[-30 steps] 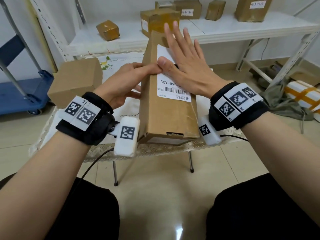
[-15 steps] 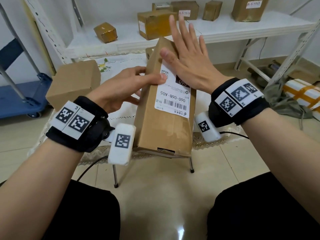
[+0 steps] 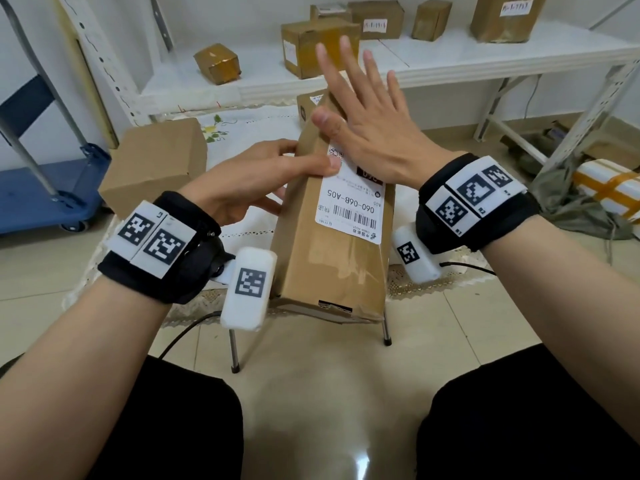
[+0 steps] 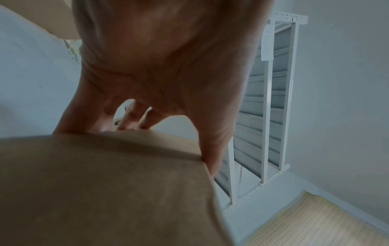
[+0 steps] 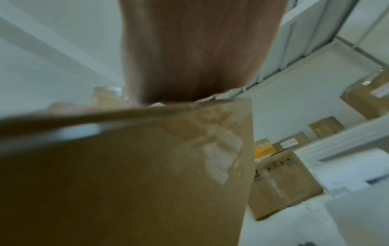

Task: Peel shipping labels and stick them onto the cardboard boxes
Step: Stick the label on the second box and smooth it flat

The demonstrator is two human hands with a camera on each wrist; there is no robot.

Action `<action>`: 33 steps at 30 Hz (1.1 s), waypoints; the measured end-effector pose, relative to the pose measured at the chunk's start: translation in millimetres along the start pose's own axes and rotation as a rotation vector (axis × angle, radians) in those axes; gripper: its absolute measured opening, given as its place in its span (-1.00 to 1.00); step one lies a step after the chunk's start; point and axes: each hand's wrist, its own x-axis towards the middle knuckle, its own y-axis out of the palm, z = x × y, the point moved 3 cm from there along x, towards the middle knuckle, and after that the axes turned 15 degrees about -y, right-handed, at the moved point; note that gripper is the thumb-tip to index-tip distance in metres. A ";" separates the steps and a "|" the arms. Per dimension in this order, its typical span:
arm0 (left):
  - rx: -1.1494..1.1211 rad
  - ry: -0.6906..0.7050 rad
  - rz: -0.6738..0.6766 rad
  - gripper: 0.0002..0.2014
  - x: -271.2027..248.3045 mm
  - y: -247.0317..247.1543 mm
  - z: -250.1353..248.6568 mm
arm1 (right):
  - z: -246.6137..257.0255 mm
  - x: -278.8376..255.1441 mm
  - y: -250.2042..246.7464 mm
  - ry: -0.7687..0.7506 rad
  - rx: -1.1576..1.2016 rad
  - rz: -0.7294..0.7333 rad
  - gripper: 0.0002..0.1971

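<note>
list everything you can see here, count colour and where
long cardboard box: one, brown, near edge of the table, tilted
shipping label: one, white, on the long box's top face
plain box: one, brown, on the table, left of the long box
small table: one, white lace-edged cloth, in front of the person
shelf boxes: at least five, brown, on the white shelf behind
cart: one, blue, far left
wrapped parcel: one, white with orange tape, floor at right
left hand: grips the long box's left side, thumb on the label
right hand: fingers spread, over the label's far end
</note>
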 end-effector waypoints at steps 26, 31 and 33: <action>-0.181 -0.128 -0.015 -0.51 3.5 -47.5 22.0 | -51.3 -28.5 3.0 0.753 1.167 -0.590 -0.31; -0.490 -0.156 -0.124 -0.56 14.2 -41.9 27.7 | -50.8 -30.7 13.5 0.832 1.278 -0.673 -0.22; -0.590 -0.155 -0.110 -0.60 16.6 -34.2 26.4 | -50.4 -31.5 15.5 0.856 1.312 -0.689 -0.22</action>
